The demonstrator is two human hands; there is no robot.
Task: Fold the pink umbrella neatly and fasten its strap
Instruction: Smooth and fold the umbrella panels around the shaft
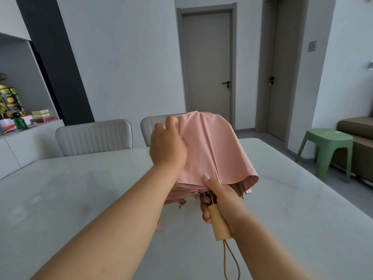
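Observation:
The pink umbrella (212, 150) is collapsed and held above the table, its tip pointing away from me and its canopy hanging in loose folds. My right hand (222, 201) is shut around the pale wooden handle (220, 225), thumb pressed on the lower canopy. A beige wrist cord (232, 259) dangles from the handle's end. My left hand (167, 146) rests on the left side of the canopy near the top, fingers pressing the fabric. A small piece of pink fabric, perhaps the strap (159, 226), peeks out under my left forearm; I cannot tell whether it is fastened.
A white marble-look table (80, 199) spreads below my arms. Two grey chairs (94, 136) stand at its far side. A green plastic stool (327, 150) and a brown sofa (357, 126) are at the right. A shelf (30, 126) with tins and boxes is at the left.

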